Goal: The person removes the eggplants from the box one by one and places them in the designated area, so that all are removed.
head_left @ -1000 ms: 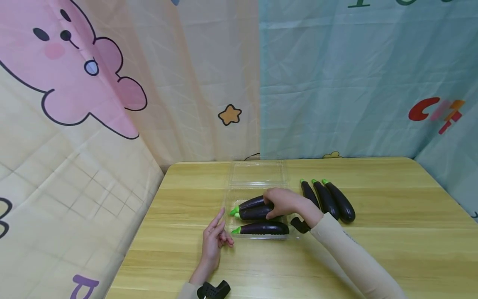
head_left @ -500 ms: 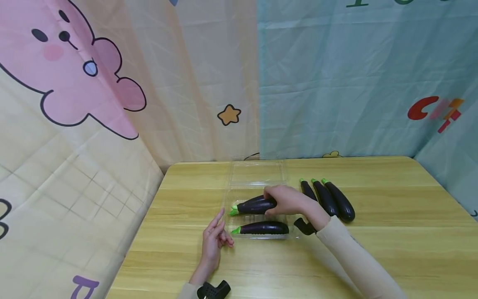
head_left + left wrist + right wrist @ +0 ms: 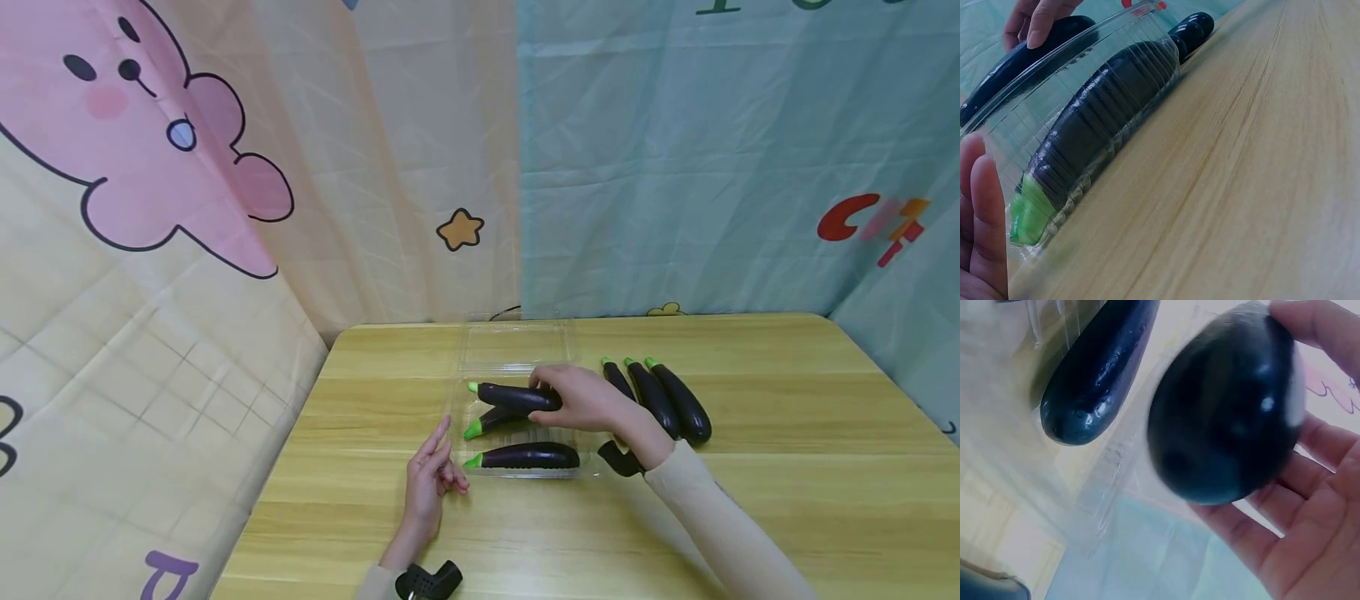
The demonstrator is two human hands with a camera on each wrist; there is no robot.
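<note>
My right hand (image 3: pixel 588 400) grips an eggplant (image 3: pixel 513 397) by its thick end, above another eggplant (image 3: pixel 501 418) inside a clear plastic box (image 3: pixel 525 476). The right wrist view shows thumb and fingers round the held eggplant (image 3: pixel 1225 406). Along the box's front side lies a further eggplant (image 3: pixel 531 456), its green stem to the left. My left hand (image 3: pixel 427 492) is beside the box's front left corner with its fingers loosely extended, holding nothing. In the left wrist view, the front eggplant (image 3: pixel 1107 100) shows through the clear wall.
Several eggplants (image 3: pixel 678 402) lie side by side on the wooden table (image 3: pixel 810 500), right of the box. The clear lid (image 3: pixel 517 346) stretches open behind the box. Patterned curtains (image 3: pixel 645 167) hang behind and at the sides.
My right hand has lifted one eggplant from between the other two in the box and moved it back over the rear one. My left hand has stayed in place.
</note>
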